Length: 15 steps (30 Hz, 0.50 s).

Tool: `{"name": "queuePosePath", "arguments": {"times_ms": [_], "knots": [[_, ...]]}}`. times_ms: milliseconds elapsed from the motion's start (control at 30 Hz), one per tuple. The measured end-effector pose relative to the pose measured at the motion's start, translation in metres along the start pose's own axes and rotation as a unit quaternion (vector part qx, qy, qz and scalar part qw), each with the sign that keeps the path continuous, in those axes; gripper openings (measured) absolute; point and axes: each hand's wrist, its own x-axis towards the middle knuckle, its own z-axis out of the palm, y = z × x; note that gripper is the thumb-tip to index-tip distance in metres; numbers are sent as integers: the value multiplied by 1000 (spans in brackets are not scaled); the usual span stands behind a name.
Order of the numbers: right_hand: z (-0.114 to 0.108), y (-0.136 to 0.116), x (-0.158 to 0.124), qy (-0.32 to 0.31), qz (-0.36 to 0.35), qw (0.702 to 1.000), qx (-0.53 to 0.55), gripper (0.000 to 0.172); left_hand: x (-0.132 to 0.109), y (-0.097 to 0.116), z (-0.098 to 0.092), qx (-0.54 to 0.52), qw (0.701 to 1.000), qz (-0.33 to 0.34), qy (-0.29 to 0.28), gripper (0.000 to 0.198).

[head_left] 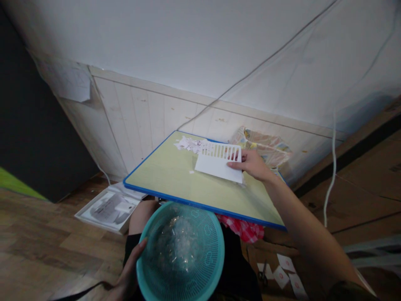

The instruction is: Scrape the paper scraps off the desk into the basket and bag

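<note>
My left hand (129, 271) grips the rim of a round teal plastic basket (188, 276) resting on my lap; clear crumpled plastic pieces (178, 246) lie inside it. My right hand (252, 165) reaches out over a small yellow-green table with a blue edge (175, 196) and pinches the right edge of a white sheet (219, 165) whose top part is cut into a row of slots. A pile of small white paper scraps (189, 144) lies on the table just beyond the sheet.
A white box with a printed picture (108, 209) lies on the wooden floor at left. Cardboard boxes (360, 179) stand at right, with scissors (262, 274) and white cards (286, 263) on one. A white cable (332, 167) hangs down the wall. A patterned bag (266, 146) sits behind the table.
</note>
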Motion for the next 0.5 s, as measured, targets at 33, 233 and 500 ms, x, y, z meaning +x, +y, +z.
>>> {"name": "queuePosePath", "arguments": {"times_ms": [33,233,500], "knots": [[7,0,2,-5,-7,1000,3,41,-1,0,2,11,1000,13,2,64],[6,7,6,-14,-22,998,-59,31,-1,2,7,29,999,44,9,51],[-59,22,-48,27,76,994,-71,39,-2,9,9,-4,998,35,43,42]]}}
